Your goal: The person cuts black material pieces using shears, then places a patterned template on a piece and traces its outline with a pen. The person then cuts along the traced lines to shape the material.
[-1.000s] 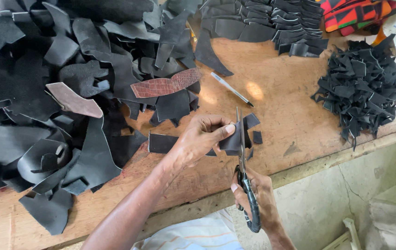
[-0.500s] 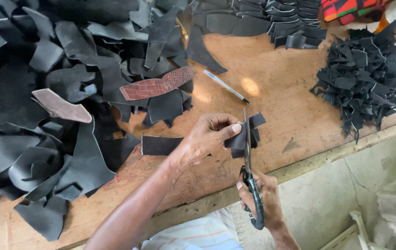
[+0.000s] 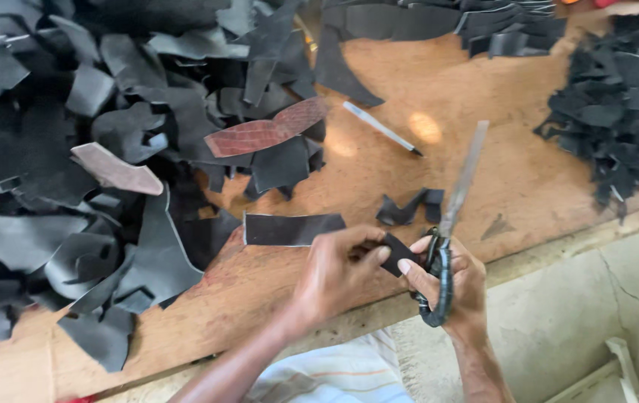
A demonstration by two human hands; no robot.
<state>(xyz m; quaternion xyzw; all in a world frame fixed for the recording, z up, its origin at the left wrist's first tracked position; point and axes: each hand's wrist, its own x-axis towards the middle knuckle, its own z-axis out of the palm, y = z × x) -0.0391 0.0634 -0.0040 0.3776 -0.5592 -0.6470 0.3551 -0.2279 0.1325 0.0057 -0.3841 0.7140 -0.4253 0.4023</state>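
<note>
We take the black rectangular strip (image 3: 293, 228) lying flat on the wooden table (image 3: 484, 179) as our landmark. Just right of it and nearer the table's front edge, the left hand (image 3: 334, 272) has its fingers curled shut on a small black leather piece (image 3: 396, 254), pinched between thumb and fingertips. The right hand (image 3: 454, 280) meets that piece from the far side: its thumb presses the piece's edge, while the remaining fingers are closed through the dark handles of a pair of scissors (image 3: 450, 224). The blades appear closed and point up and away from the strip, tilted rightward. Between blades and strip lie two small black offcuts (image 3: 409, 209) on bare wood. Beyond the strip rests a reddish-brown textured leather piece (image 3: 267, 130), and right of that a white pen (image 3: 381, 128). Left of the strip spreads a large heap of black leather scraps (image 3: 73, 149); far right sits a smaller pile of cut black pieces (image 3: 618, 104).
</note>
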